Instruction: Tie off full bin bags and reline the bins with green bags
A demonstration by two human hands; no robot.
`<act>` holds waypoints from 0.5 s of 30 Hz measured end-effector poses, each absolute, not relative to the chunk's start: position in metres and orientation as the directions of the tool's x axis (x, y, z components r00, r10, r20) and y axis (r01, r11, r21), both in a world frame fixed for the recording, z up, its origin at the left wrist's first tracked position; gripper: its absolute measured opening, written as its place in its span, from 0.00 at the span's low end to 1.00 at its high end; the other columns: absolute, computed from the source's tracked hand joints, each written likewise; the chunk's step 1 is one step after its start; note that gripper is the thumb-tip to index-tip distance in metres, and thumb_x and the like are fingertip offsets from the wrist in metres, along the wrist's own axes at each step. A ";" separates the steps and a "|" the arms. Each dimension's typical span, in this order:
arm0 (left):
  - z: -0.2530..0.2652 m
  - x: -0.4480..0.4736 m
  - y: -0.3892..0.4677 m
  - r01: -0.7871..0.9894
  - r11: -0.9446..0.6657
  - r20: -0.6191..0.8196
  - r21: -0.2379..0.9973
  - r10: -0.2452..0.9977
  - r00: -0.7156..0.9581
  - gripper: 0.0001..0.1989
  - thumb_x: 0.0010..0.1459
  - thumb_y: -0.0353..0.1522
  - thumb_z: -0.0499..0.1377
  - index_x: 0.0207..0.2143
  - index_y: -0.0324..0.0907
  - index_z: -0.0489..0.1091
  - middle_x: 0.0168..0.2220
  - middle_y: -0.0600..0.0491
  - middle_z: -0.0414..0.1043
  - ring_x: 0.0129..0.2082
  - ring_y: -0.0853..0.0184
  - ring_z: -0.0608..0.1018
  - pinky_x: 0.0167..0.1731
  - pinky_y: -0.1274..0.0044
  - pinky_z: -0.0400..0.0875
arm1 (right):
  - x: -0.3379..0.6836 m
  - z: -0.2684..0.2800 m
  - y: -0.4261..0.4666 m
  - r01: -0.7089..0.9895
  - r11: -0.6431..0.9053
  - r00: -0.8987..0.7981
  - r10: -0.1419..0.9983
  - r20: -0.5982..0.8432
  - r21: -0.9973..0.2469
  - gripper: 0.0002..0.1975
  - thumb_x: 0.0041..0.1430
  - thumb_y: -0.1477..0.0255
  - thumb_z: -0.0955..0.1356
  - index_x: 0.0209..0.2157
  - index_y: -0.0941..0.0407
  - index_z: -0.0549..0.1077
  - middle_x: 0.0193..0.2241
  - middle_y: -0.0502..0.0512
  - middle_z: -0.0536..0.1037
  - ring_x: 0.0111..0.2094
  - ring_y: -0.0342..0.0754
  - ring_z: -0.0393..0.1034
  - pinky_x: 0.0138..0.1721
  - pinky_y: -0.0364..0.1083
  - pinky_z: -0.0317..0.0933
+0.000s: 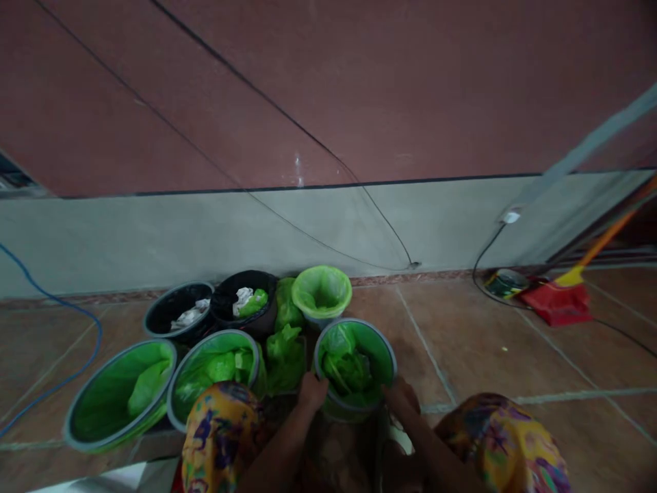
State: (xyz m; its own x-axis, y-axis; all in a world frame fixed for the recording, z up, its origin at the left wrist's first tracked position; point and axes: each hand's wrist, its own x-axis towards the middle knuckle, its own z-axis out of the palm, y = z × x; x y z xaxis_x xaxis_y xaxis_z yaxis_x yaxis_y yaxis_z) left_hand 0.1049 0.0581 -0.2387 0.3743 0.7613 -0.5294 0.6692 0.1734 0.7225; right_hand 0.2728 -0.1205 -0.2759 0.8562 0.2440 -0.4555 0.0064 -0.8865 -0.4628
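A round waste bin point(384, 342) with a grey rim and a green plastic liner stands between my knees, crumpled green bags point(346, 370) inside it. My left hand point(313, 393) is closed at the left side of its rim. On the opposite side, my right hand point(402, 397) also has its fingers closed at the rim; the dim light hides the finger detail. Left of my left hand lies a loose green plastic bag point(285, 356). Just behind the held bin is a smaller bin point(322, 291) with a bright green liner.
Two more green-lined bins point(76, 411) and two black-lined bins point(179, 311) stand to the left, with bags and white paper in some. A blue hose point(95, 342) lies far left. At right are a red dustpan point(557, 305), a yellow broom point(569, 276), a can point(506, 283) and a cable.
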 end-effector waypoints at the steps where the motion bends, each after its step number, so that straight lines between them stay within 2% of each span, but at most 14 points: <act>1: -0.237 0.100 0.055 0.665 0.196 -0.543 0.720 0.757 0.364 0.15 0.44 0.21 0.64 0.14 0.44 0.65 0.18 0.51 0.71 0.36 0.53 0.82 0.37 0.70 0.72 | 0.271 -0.270 -0.121 0.015 -0.903 0.858 0.232 -0.458 -0.430 0.17 0.52 0.66 0.70 0.40 0.63 0.78 0.40 0.73 0.80 0.43 0.65 0.78 0.38 0.52 0.68; 3: -0.234 0.091 0.049 0.665 0.213 -0.544 0.715 0.768 0.339 0.13 0.44 0.22 0.65 0.15 0.44 0.66 0.18 0.51 0.71 0.38 0.52 0.82 0.37 0.71 0.72 | 0.266 -0.260 -0.121 0.028 -0.919 0.865 0.219 -0.451 -0.392 0.17 0.52 0.68 0.70 0.42 0.61 0.78 0.42 0.71 0.80 0.45 0.64 0.77 0.39 0.52 0.68; 5: -0.231 0.085 0.045 0.691 0.176 -0.505 0.701 0.807 0.307 0.12 0.44 0.24 0.66 0.18 0.44 0.66 0.21 0.50 0.74 0.40 0.52 0.82 0.38 0.70 0.72 | 0.262 -0.253 -0.119 0.027 -0.916 0.872 0.217 -0.438 -0.401 0.13 0.51 0.70 0.69 0.39 0.60 0.78 0.40 0.70 0.81 0.44 0.64 0.78 0.39 0.52 0.68; 10: -0.223 0.079 0.045 0.779 0.014 -0.307 0.627 0.924 0.230 0.11 0.45 0.30 0.69 0.29 0.42 0.70 0.39 0.41 0.79 0.47 0.48 0.79 0.45 0.67 0.71 | 0.261 -0.253 -0.117 0.083 -0.905 0.867 0.272 -0.417 -0.417 0.05 0.51 0.74 0.68 0.29 0.59 0.78 0.35 0.71 0.81 0.40 0.64 0.79 0.33 0.50 0.66; 15: -0.233 0.082 0.040 0.859 -0.044 -0.457 0.511 0.832 0.314 0.17 0.53 0.31 0.65 0.46 0.37 0.71 0.45 0.39 0.79 0.48 0.53 0.80 0.47 0.70 0.71 | 0.268 -0.263 -0.119 0.250 -0.900 0.826 0.391 -0.407 -0.356 0.11 0.57 0.74 0.64 0.30 0.60 0.79 0.35 0.68 0.82 0.39 0.58 0.80 0.32 0.46 0.65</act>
State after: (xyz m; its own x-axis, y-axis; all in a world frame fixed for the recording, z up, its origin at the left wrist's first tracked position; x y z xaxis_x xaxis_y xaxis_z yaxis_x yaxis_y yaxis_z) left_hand 0.0821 0.0401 -0.2331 0.3141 0.8324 -0.4566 0.8587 -0.0439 0.5107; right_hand 0.2677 -0.1188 -0.2628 0.8256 0.3905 -0.4072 0.2503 -0.9003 -0.3561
